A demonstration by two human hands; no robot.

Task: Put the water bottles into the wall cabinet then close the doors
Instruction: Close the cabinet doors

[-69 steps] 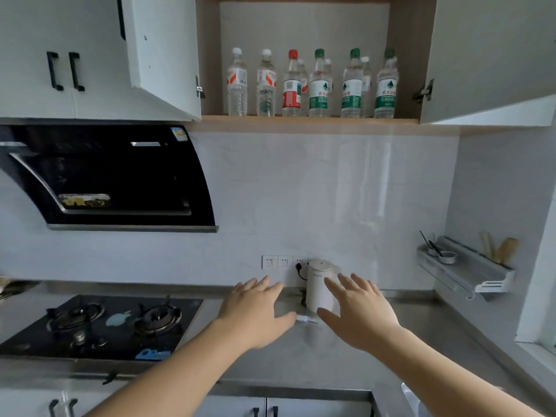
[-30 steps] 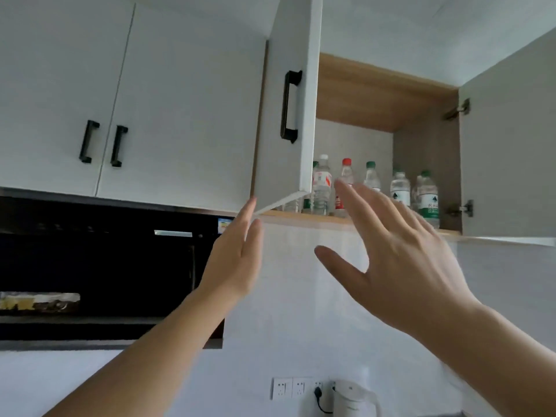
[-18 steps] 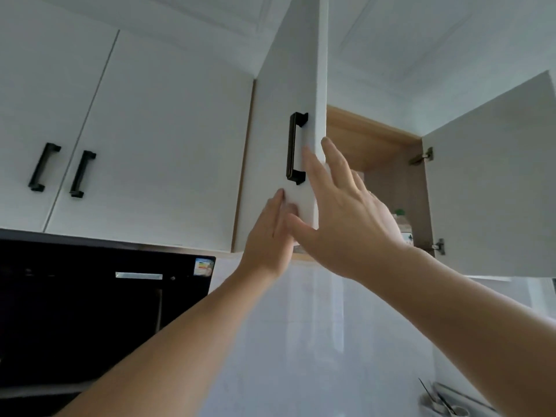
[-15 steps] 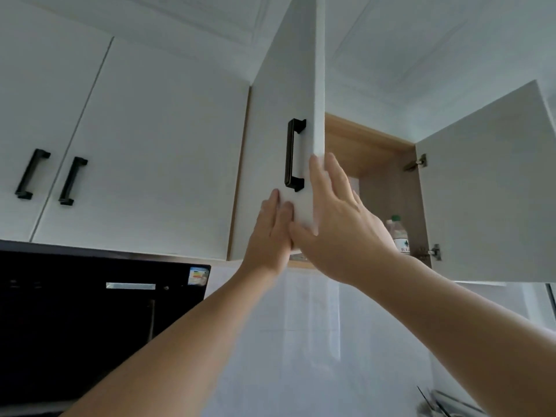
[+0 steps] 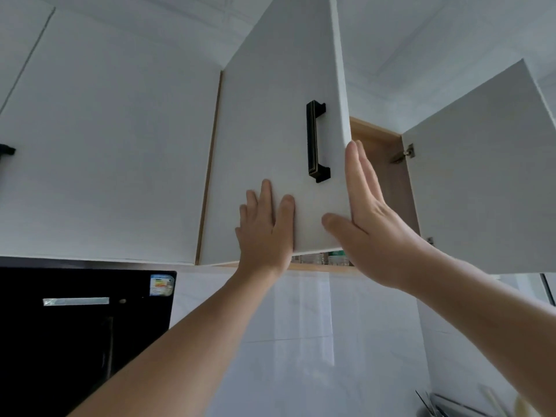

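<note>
- your left hand [image 5: 264, 233] lies flat and released, palm on the front of the left cabinet door [image 5: 279, 139], below the black handle [image 5: 316, 141]; it grips nothing.
- your right hand [image 5: 365, 218] is also flat with straight fingers, the thumb on the door front and the fingers along the free edge of that door; it pushes, it does not grasp.
- risk: those fingers lie partly at the opening of the wall cabinet [image 5: 376, 152]. if the door swings shut fast, i think they can be pinched between the door edge and the frame.
- risk: a hard push may slam the door and shake the bottles inside; push slowly.
- risk: the right cabinet door [image 5: 481, 176] stands wide open, to the right of the handle, and is not yet closed; do not forget it.
- the water bottles [image 5: 328, 258] are in the cabinet, seen only as a thin strip under the left door's bottom edge, between your two wrists and behind the door.
</note>
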